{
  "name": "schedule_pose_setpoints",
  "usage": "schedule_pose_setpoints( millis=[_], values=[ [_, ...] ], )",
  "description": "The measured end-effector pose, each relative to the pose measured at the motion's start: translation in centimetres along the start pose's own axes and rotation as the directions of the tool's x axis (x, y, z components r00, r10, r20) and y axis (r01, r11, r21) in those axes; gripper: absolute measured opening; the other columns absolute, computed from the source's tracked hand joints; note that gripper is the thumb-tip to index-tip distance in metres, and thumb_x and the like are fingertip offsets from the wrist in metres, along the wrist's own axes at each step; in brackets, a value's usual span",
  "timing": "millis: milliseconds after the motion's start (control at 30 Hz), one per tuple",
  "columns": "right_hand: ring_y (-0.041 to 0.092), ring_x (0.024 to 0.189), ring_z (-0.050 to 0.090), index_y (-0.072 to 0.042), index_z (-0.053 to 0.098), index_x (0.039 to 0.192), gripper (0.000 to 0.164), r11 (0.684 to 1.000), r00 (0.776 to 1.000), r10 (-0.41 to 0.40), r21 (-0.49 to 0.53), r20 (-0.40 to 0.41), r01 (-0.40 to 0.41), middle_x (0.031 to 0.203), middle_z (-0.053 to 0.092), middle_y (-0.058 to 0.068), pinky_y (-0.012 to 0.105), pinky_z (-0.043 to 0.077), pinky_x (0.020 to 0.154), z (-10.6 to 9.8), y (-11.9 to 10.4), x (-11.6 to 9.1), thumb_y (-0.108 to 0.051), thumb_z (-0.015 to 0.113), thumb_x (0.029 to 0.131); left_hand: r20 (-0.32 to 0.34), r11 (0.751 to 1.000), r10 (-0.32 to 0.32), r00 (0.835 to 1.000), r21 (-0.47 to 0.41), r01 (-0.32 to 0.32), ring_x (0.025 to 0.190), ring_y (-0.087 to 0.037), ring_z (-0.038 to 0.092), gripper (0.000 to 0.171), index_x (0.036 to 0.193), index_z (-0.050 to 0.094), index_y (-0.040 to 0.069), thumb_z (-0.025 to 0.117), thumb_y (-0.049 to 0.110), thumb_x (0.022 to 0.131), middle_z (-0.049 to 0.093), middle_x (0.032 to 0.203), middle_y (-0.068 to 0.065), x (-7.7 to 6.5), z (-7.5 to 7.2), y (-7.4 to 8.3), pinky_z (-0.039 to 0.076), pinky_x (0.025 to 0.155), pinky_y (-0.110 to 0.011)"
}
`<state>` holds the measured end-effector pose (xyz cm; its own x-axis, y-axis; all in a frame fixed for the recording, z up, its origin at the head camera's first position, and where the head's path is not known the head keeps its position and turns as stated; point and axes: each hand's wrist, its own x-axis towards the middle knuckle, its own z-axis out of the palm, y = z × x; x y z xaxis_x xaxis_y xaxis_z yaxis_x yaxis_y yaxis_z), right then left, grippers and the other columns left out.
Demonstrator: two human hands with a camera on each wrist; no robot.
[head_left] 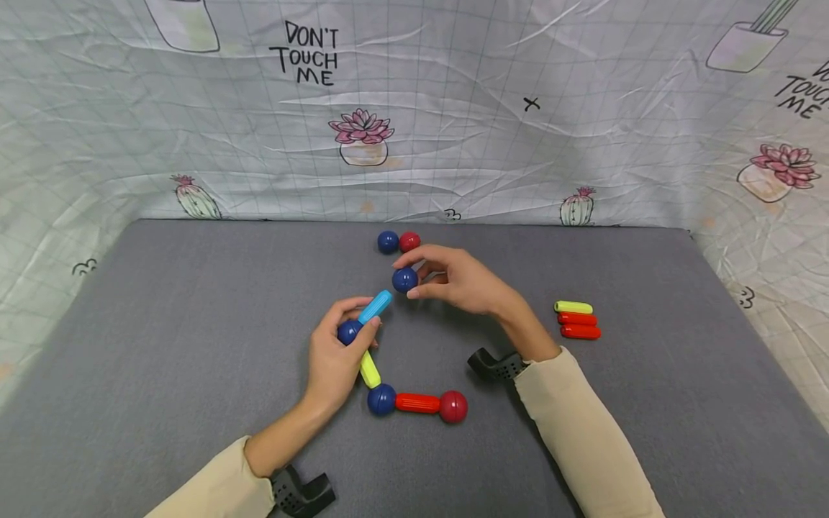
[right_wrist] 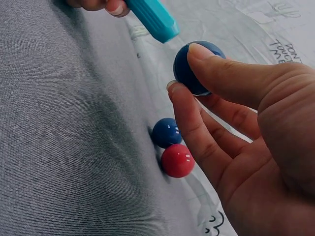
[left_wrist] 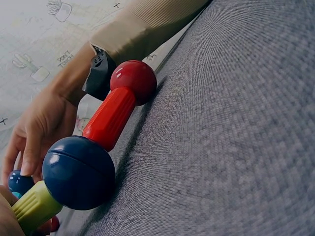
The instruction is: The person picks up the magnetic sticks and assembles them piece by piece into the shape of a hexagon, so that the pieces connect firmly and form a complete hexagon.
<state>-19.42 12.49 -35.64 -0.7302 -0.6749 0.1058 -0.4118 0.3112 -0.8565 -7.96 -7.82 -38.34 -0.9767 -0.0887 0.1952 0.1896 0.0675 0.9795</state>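
My left hand [head_left: 335, 356] grips a blue ball [head_left: 348, 332] and the lower part of a light blue rod [head_left: 376, 307] joined to it. From that ball a yellow-green rod [head_left: 370, 370] leads down to a second blue ball [head_left: 381, 399], then a red rod [head_left: 417, 403] and a red ball [head_left: 453, 407] in a line. Thumb and fingers of my right hand [head_left: 463, 280] pinch a separate blue ball [right_wrist: 192, 69]. In the right wrist view a small gap lies between this ball and the free end of the light blue rod [right_wrist: 155, 19].
Behind my right hand, a loose blue ball [head_left: 388, 242] and a red ball [head_left: 409, 241] sit side by side on the grey table [head_left: 194, 345]. To the right lie a yellow-green rod [head_left: 573, 307] and two red rods [head_left: 581, 332]. A printed cloth [head_left: 453, 144] hangs behind the table.
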Motion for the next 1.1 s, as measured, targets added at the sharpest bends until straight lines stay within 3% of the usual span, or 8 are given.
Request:
schedule_pose_setpoints(
  millis=[667, 967, 1100],
  values=[
    [0.019, 0.092, 0.059, -0.015, 0.061, 0.124, 0.039, 0.998, 0.998, -0.003, -0.070, 0.064, 0.007, 0.116, 0.059, -0.001, 0.036, 0.052, 0.074, 0.49, -0.17, 0.21, -0.011, 0.071, 0.087, 0.006, 1.000, 0.004, 1.000, 0.015, -0.004, 0.064, -0.024, 0.060, 0.027, 0.115, 0.060, -0.004, 0.066, -0.003, 0.088, 0.062, 0.085, -0.016, 0.02, -0.01, 0.01, 0.050, 0.056, -0.023],
    [0.016, 0.094, 0.057, -0.011, 0.061, 0.126, 0.038, 0.995, 0.999, -0.019, -0.097, 0.050, 0.024, 0.119, 0.058, -0.002, 0.036, 0.050, 0.075, 0.78, -0.48, 0.28, -0.016, 0.070, 0.089, -0.003, 1.000, 0.006, 1.000, 0.011, -0.006, 0.063, -0.022, 0.060, 0.027, 0.114, 0.060, -0.005, 0.066, -0.004, 0.088, 0.062, 0.085, -0.014, 0.06, 0.02, -0.03, 0.050, 0.057, -0.025],
    [0.017, 0.091, 0.056, -0.010, 0.059, 0.127, 0.040, 0.997, 0.999, -0.004, -0.078, 0.031, 0.007, 0.111, 0.060, -0.001, 0.037, 0.049, 0.070, 1.00, -0.58, 0.38, -0.016, 0.070, 0.089, -0.008, 1.000, 0.003, 1.000, 0.010, -0.003, 0.063, -0.022, 0.059, 0.026, 0.114, 0.060, -0.005, 0.066, -0.004, 0.088, 0.061, 0.085, -0.014, 0.08, 0.04, 0.00, 0.050, 0.056, -0.023]
  ],
)
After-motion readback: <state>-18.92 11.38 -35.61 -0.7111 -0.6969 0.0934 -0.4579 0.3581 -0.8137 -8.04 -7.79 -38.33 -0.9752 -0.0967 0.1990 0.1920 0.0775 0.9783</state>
